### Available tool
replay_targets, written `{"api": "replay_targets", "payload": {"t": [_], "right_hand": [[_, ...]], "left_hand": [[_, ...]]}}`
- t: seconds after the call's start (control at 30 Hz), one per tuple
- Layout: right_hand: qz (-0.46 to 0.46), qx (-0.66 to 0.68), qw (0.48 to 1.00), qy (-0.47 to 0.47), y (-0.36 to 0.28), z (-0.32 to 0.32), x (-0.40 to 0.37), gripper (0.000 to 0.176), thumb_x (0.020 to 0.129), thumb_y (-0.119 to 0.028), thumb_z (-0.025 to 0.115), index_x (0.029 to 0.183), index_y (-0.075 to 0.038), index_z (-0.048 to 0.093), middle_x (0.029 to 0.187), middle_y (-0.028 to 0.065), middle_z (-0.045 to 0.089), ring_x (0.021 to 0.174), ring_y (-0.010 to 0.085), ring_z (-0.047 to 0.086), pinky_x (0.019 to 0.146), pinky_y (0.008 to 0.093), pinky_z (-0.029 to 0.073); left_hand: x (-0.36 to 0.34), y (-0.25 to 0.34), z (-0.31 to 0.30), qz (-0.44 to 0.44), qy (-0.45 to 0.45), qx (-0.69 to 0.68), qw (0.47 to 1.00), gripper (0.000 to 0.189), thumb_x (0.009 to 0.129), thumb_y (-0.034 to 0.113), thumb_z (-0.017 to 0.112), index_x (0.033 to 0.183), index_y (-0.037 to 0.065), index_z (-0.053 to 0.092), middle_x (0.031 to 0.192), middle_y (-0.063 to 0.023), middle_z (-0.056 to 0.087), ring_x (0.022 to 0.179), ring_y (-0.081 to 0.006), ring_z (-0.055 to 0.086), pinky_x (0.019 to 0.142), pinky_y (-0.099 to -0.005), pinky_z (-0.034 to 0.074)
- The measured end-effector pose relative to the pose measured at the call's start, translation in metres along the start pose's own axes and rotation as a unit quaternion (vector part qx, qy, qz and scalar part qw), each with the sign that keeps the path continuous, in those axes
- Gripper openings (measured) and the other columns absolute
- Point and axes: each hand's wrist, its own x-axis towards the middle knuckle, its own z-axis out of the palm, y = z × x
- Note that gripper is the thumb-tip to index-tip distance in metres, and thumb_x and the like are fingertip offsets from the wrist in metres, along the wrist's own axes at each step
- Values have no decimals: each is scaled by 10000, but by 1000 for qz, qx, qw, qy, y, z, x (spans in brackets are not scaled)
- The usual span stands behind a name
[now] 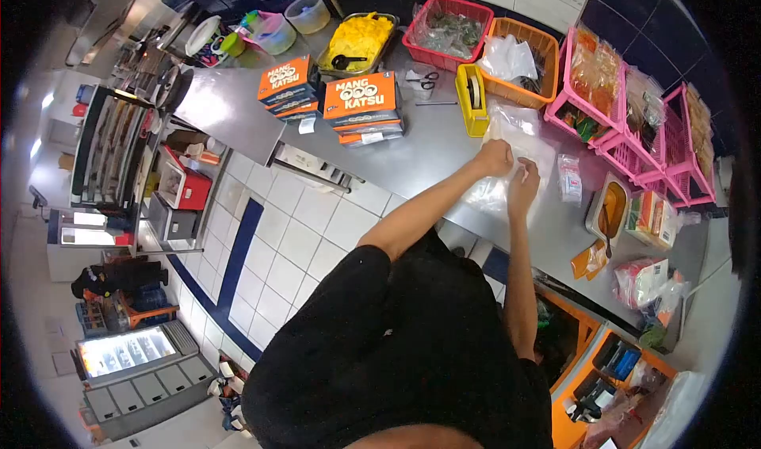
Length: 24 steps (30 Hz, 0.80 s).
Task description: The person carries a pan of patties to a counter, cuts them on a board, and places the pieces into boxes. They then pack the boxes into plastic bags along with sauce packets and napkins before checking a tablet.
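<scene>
Clear plastic bag [519, 136], lying flat on the steel table [428, 152], near the table's front edge and in front of the person's chest. The left hand [495, 157] is curled closed on the bag's near-left edge. The right hand [524, 183] rests just beside it with fingers bent and fingertips on the plastic; whether it pinches the bag or only presses on it cannot be told. The two hands are close together but not touching.

Just behind the bag stands a yellow tape dispenser [473, 89], and beside that lies a pair of scissors [425, 78]. To the right of the bag lies a small packet [569, 177], and further right a tub of orange sauce [609, 210].

To the left are two stacks of orange boxes [361, 99] printed "Mang Katsu". Behind them is a metal tray of yellow food [361, 35] with a black scoop [346, 61] in it.

Along the back of the table stand a red basket [444, 7], an orange basket [542, 49] holding clear bags, and pink baskets [567, 68] of packed goods.
</scene>
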Motion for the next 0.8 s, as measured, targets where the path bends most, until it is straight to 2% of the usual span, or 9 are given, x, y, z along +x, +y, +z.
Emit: {"api": "replay_targets", "payload": {"t": [0.17,0.23,0.3,0.37,0.47,0.57,0.67,0.77,0.8], "right_hand": [[-82,-7,994,-72,33,0,13,226,939,-127,450,1111,-53,576,1146,129,582,1136,311,477,994,398,355],[-104,-41,992,-56,63,14,10,251,940,-151,471,1142,-28,554,1157,165,564,1157,328,463,1010,406,343],[-196,-176,963,-50,94,23,4,304,943,-169,476,1178,15,533,1169,197,551,1177,341,455,1032,408,330],[-117,-214,964,-109,114,27,9,409,923,-202,536,1247,43,491,1224,191,532,1204,324,448,1058,410,302],[153,347,902,-208,73,-12,28,565,951,-370,495,1369,0,408,1295,92,505,1185,234,465,1028,368,347],[261,721,613,-191,-97,-102,2,555,970,-413,432,1357,-15,433,1235,61,544,1111,204,508,989,341,382],[305,416,839,-173,-57,-98,-16,576,943,-401,510,1359,-12,426,1195,56,551,1082,184,510,946,332,403],[264,241,884,-303,-40,-105,-15,304,914,-306,607,1064,-41,615,893,-8,600,796,75,529,704,253,437],[285,306,881,-221,-60,-111,-24,212,933,-244,587,878,-44,626,782,-41,575,697,48,485,646,221,409]], "left_hand": [[-16,20,-26,-26,-100,-63,993,138,691,120,726,679,-2,663,651,-121,660,590,-177,639,559,-322,511],[-28,72,-67,-73,-50,-311,946,139,754,92,724,768,-17,640,687,-61,644,565,-134,592,516,-311,490],[-51,145,-127,-33,-11,-381,924,144,818,88,704,840,-11,602,698,-21,596,582,-85,545,529,-275,474],[-86,207,-189,109,90,-324,935,153,852,103,685,832,3,571,695,-2,568,599,-59,506,552,-232,433],[-135,240,-239,81,72,-278,954,127,882,101,647,851,16,558,697,15,526,641,-39,475,571,-202,387],[-155,199,-207,-32,1,-312,950,98,895,99,624,892,35,550,697,29,500,639,-34,448,551,-205,349],[-178,150,-137,-42,-89,-361,928,60,902,81,589,915,33,555,682,28,497,608,-32,444,517,-230,337],[-185,133,-127,-114,-144,-243,953,87,910,82,555,877,6,583,730,-29,564,586,-56,467,504,-240,363],[-181,98,-99,33,28,-254,966,114,909,85,544,870,-7,599,775,-78,608,578,-76,479,509,-253,392]]}}
